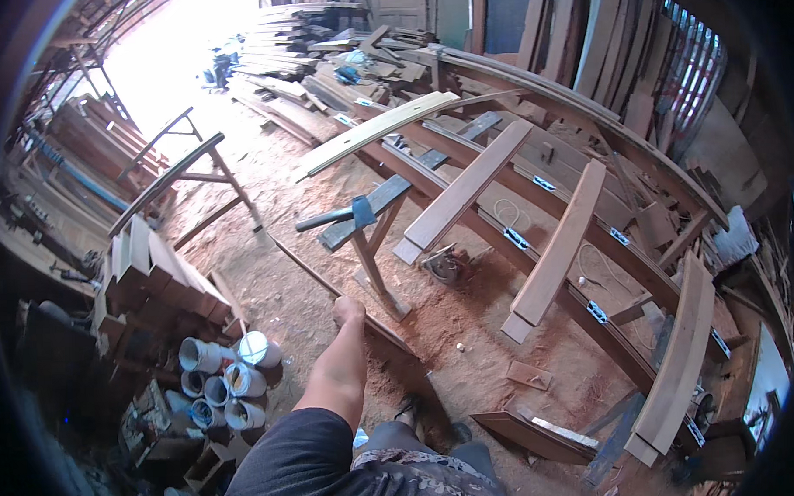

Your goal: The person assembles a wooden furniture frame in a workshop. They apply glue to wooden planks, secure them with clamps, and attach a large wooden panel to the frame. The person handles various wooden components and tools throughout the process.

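My left hand (349,311) is closed around a long, narrow wooden board (301,266), seen mostly along its edge. The board slants from the far left down toward my legs; its lower part is dark and hard to make out. My right hand is out of view. Just beyond my left hand, a hammer (362,212) with a dark head lies on the end of a wooden trestle (386,193), its handle pointing left.
Right of me, several wooden pieces (559,251) lie across long beams (551,286) fitted with metal clamps (597,312). White buckets (259,349) stand left. A power tool (446,265) sits on the sawdust-covered floor beneath the beams. Timber stacks (294,42) rise behind.
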